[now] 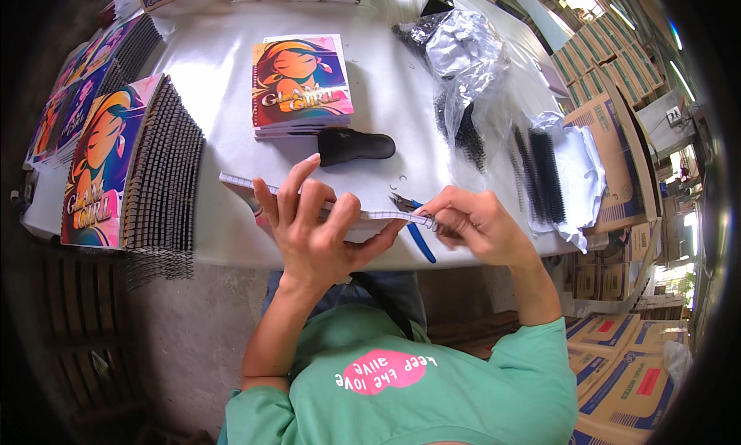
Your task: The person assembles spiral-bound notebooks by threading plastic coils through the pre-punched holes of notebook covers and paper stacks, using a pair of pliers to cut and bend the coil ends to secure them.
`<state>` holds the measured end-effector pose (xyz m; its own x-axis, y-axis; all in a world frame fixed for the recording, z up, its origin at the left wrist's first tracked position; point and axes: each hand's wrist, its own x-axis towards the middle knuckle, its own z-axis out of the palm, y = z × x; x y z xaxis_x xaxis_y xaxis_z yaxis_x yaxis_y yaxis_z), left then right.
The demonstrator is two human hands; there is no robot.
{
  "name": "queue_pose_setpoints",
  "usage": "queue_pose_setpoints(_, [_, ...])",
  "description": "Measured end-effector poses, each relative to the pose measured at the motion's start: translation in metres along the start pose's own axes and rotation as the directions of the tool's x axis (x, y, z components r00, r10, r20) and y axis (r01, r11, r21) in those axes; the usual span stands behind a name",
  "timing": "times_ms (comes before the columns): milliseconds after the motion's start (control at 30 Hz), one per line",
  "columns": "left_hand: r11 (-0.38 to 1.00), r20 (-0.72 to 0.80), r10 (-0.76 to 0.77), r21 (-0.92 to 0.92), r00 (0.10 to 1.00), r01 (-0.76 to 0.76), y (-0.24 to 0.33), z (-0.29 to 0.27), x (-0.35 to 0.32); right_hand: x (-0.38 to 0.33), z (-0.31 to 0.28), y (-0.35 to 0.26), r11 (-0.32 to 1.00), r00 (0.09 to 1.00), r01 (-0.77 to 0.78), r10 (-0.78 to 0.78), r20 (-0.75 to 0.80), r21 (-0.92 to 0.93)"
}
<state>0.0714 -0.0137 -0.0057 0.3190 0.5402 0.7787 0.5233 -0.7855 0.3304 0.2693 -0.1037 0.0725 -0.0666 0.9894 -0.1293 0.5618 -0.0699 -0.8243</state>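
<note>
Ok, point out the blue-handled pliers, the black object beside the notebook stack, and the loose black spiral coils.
blue-handled pliers (421, 242): head view, on the blue handle.
black object (355, 145): head view, on its middle.
black spiral coils (545, 175): head view, mid-length on the thickest coil.

The person wears a loose, short-sleeved T-shirt of mint-green cotton (463, 391), its sleeves ending above the elbows so that both forearms are bare. On the chest sits a pink oval patch (384, 370) carrying a short line of white lettering. The left hand (320, 225) and the right hand (478, 225) are ungloved, with no rings, watch or bracelets to be seen, and a narrow dark strap (386, 306) runs slantwise just above the shirt's neckline.
</note>
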Motion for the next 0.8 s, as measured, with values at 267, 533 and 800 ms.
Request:
queue_pose_setpoints(267, [0.997,-0.104,0.022,0.072,0.994,-0.015,0.002,0.012,-0.007,0.012,0.031,0.015,0.735,0.728,0.268,-0.578,-0.369,-0.623])
queue_pose_setpoints(533, [0.987,-0.053,0.118,0.112,0.992,-0.111,-0.004,0.01,-0.012,0.015,0.022,0.015,0.628,0.726,0.394,-0.661,-0.191,-0.671])
queue_pose_setpoints(800, [0.951,-0.099,0.258,0.199,0.961,-0.235,-0.007,-0.002,0.002,0.015,0.031,0.001,0.726,0.719,0.333,-0.608,-0.337,-0.601])
